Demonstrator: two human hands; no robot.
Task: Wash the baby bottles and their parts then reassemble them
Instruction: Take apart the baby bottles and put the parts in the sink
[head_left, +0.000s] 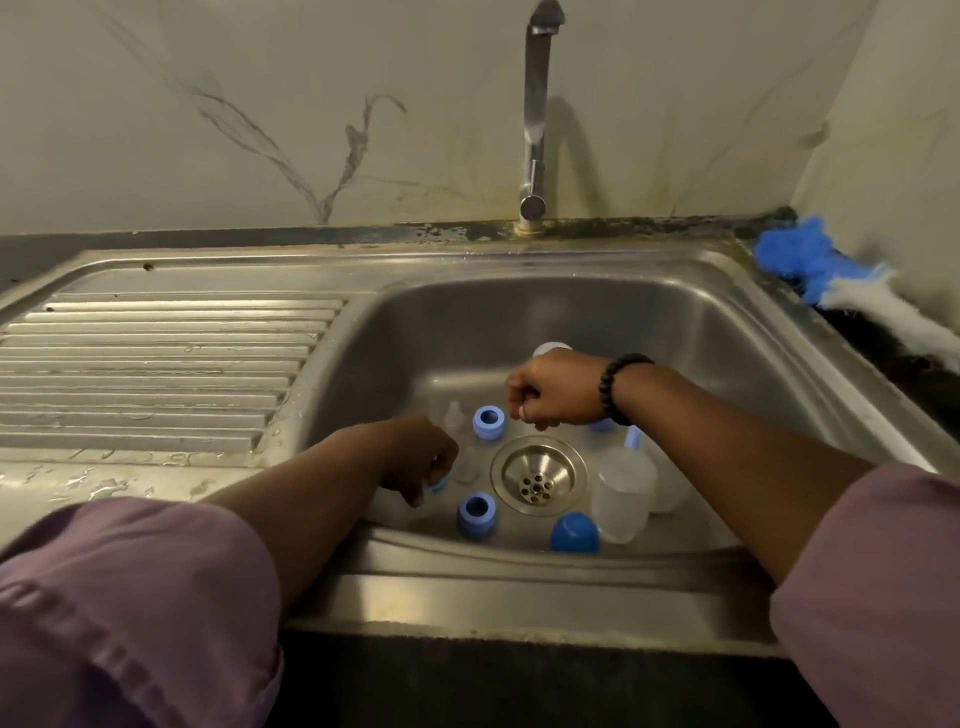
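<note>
Two hands work inside the sink (727, 332). Left hand (421, 457) curls its grip on a clear bottle (400, 506) at the near-left wall. Right hand (556, 397) is curled, contents indiscernible. One blue ring (488, 422) stands just left of the right hand, another (476, 514) just right of the left; drain (537, 475) between.

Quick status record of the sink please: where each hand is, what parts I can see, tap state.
left hand: low in the sink, fingers curled at a bottle part with a blue edge; grip unclear
right hand: above the basin floor, fingers curled; contents unclear
blue rings: two, left of the drain, openings up
blue cap: near the front wall
clear bottles: right of the drain
tap: no water seen running
</note>
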